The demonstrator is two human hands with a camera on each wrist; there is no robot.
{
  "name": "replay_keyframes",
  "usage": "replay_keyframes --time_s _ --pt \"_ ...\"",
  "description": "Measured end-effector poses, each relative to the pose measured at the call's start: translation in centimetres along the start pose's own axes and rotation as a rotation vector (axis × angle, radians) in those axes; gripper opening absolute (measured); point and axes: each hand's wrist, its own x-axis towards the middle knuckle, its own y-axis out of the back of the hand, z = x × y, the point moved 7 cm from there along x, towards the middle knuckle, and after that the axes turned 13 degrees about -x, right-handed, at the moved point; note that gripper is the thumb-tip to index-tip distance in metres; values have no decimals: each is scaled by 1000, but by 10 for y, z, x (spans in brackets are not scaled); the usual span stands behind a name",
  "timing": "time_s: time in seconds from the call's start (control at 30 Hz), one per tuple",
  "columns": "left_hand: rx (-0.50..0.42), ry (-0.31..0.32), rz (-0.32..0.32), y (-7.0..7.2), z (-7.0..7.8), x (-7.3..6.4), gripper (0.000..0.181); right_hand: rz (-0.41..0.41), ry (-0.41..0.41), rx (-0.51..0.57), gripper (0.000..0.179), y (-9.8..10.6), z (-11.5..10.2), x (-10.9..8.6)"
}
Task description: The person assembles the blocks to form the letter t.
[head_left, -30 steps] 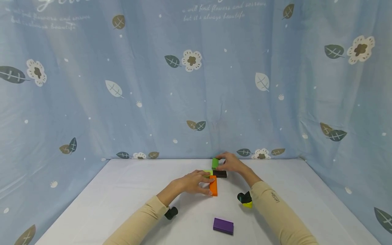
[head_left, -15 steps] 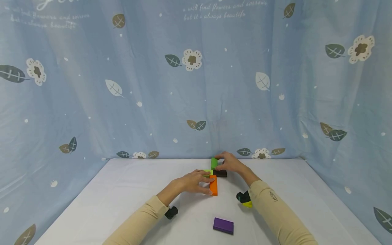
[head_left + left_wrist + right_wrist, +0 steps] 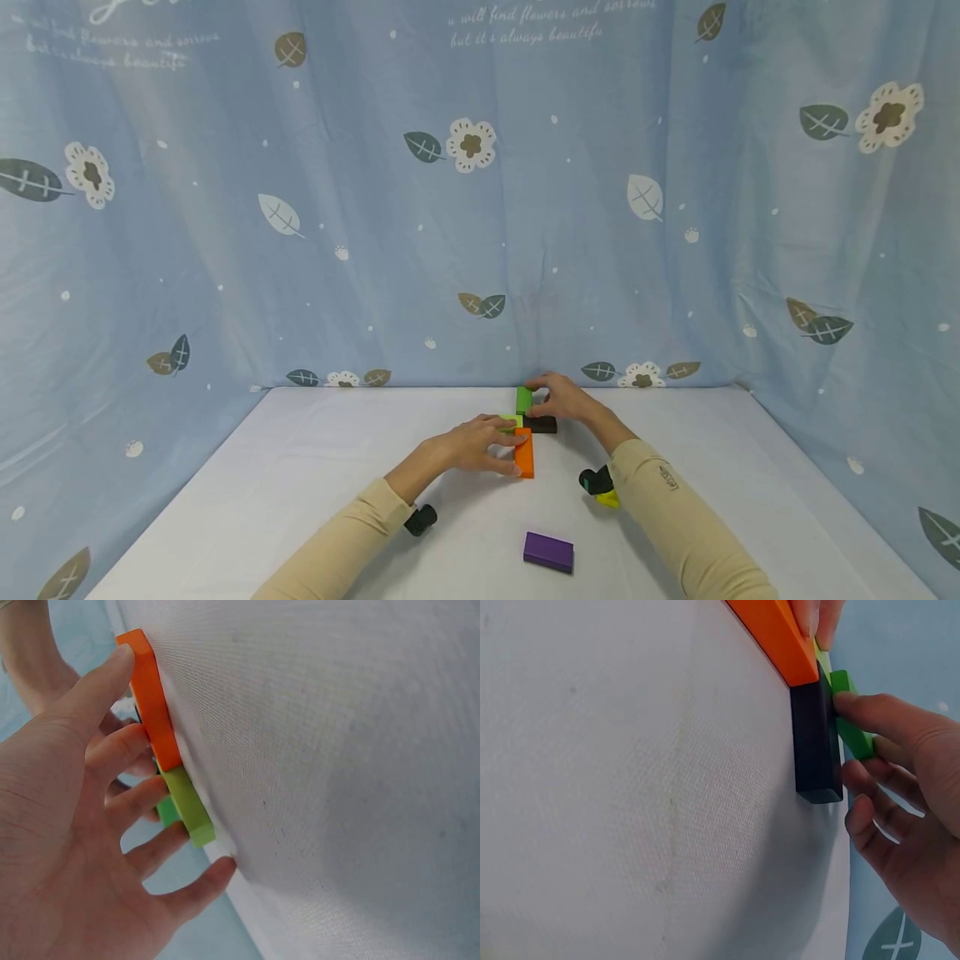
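Observation:
An orange block (image 3: 525,460), a lime block (image 3: 512,421), a black block (image 3: 543,425) and a green block (image 3: 523,400) lie close together near the table's back edge. My left hand (image 3: 474,446) rests on the group with fingers spread. In the left wrist view its thumb touches one end of the orange block (image 3: 154,712), and other fingertips touch the lime block (image 3: 191,810). My right hand (image 3: 567,398) pinches the green block between thumb and fingers. That green block (image 3: 853,727) stands beside the black block (image 3: 815,742) in the right wrist view.
A purple block (image 3: 548,552) lies at the front of the white table (image 3: 300,475). Partly hidden by the right wrist's black camera (image 3: 596,481) is a yellow object (image 3: 608,498). A blue patterned curtain (image 3: 375,250) hangs behind the table.
My right hand has shifted the green block slightly to the left, nearer the lime block's line. The left hand has stayed on the orange and lime blocks.

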Motion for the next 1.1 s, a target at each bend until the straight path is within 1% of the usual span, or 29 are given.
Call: replay_keyframes --time_s 0.23,0.57,0.8,1.1 --pt "5 5 0 -1 -1 0 64 -27 -13 24 54 -2 1 0" --pt "-2 3 -4 -1 -1 -1 65 -49 -12 25 55 -5 3 3" --pt "-4 10 -4 -1 -2 0 65 -55 2 30 54 -6 5 5" --pt "-12 17 -3 -1 -3 1 64 -66 12 44 55 -6 6 2"
